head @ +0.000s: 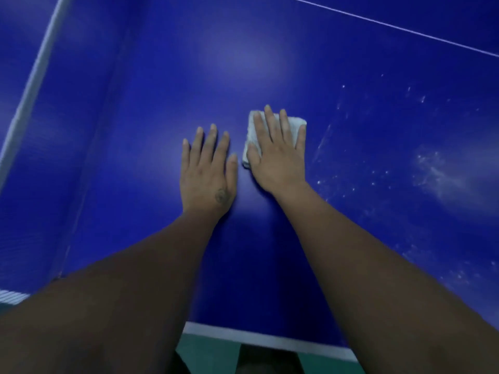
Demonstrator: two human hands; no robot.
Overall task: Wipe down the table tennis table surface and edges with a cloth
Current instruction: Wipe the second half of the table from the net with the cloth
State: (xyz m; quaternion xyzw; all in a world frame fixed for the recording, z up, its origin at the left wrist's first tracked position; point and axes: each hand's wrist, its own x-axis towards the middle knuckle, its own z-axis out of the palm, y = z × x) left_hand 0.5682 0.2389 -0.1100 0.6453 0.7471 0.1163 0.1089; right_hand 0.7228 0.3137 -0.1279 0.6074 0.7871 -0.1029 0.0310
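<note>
Head view: blue table tennis table (324,63) seen from above, white edge line (35,76) at left, white near edge (243,334) at bottom. Left hand (206,174) laid flat on surface, fingers straight, nothing held. Right hand (278,155) pressed flat on folded white cloth (251,136), fingers extended. White dust specks (432,168) scattered right of cloth.

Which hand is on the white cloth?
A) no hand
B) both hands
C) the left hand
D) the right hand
D: the right hand lies flat with straight fingers on the white cloth, while the left hand rests flat on the bare blue table beside it.
</note>
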